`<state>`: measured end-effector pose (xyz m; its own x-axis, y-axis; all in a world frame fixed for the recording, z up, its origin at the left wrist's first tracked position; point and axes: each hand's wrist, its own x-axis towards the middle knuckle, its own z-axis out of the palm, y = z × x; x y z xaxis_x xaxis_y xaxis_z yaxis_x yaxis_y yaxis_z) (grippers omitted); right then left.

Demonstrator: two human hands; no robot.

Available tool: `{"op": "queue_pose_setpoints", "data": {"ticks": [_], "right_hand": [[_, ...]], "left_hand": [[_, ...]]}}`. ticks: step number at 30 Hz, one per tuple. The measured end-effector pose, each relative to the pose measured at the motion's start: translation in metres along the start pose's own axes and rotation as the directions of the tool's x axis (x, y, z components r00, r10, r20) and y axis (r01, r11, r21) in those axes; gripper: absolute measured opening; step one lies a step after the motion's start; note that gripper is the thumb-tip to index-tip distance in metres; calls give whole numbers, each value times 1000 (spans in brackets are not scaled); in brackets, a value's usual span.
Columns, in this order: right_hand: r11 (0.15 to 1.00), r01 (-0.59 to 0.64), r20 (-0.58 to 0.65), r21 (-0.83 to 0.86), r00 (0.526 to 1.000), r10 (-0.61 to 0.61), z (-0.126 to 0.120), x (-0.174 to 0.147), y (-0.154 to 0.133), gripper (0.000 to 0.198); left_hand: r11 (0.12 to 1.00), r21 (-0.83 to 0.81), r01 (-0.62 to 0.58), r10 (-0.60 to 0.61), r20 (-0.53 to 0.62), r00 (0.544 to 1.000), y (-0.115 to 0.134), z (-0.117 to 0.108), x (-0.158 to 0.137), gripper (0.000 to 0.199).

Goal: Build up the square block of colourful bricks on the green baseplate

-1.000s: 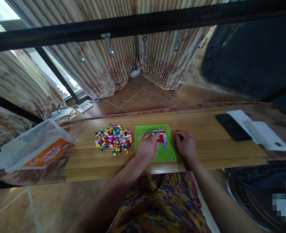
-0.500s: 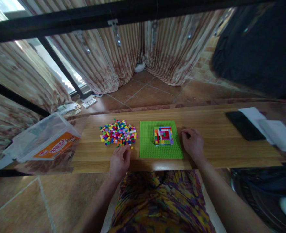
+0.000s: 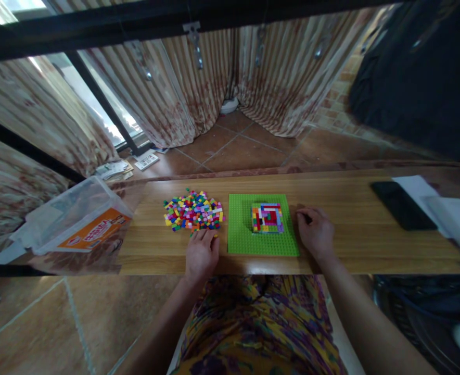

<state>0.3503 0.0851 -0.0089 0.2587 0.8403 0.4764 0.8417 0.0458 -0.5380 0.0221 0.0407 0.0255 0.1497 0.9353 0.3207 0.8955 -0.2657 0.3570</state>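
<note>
My left hand [image 3: 202,255] lies palm down on the table at the near edge of a pile of small colourful building bricks [image 3: 194,211]. Its fingers stretch forward, and a yellow brick shows beside the fingertips. To the right of it is a green baseplate [image 3: 240,239], which bears a low, roughly square build of multicoloured bricks [image 3: 268,217] with red in its middle. My right hand [image 3: 316,233] rests just past the baseplate's right edge. Its fingers are curled in towards the thumb; whatever they hold, if anything, is hidden.
The wooden table [image 3: 350,208] runs left to right. On its right end lie a dark flat phone-like object [image 3: 404,205] and a pale translucent case [image 3: 454,221]. A clear plastic box [image 3: 93,203] with an orange label stands off the left end. A black bar [image 3: 230,21] crosses above.
My left hand has turned flatter, its fingers now stretched out at the pile's near edge. My right hand stays beside the baseplate. The whole view has shifted slightly.
</note>
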Motion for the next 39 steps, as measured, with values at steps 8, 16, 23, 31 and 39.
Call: {"op": "queue_pose_setpoints", "data": {"ticks": [8, 16, 23, 31, 39], "right_hand": [[1000, -20, 7, 6, 1000, 20, 1, 0, -2, 23], [999, -30, 17, 24, 999, 29, 0, 0, -3, 25], [998, -46, 15, 41, 999, 46, 1, 0, -4, 25], [998, -59, 33, 26, 998, 58, 1, 2, -5, 25], [997, -70, 32, 33, 997, 68, 0, 2, -6, 24]], "left_hand": [[999, -21, 34, -34, -2, 999, 10, 1, 3, 18], [932, -362, -35, 21, -43, 999, 38, -9, 26, 17], [865, -495, -87, 114, 25, 993, 68, 8, 53, 21], [927, -340, -160, 219, 142, 965, 94, 22, 79, 26], [959, -138, -248, 275, 235, 932, 100, 31, 89, 29]]}}
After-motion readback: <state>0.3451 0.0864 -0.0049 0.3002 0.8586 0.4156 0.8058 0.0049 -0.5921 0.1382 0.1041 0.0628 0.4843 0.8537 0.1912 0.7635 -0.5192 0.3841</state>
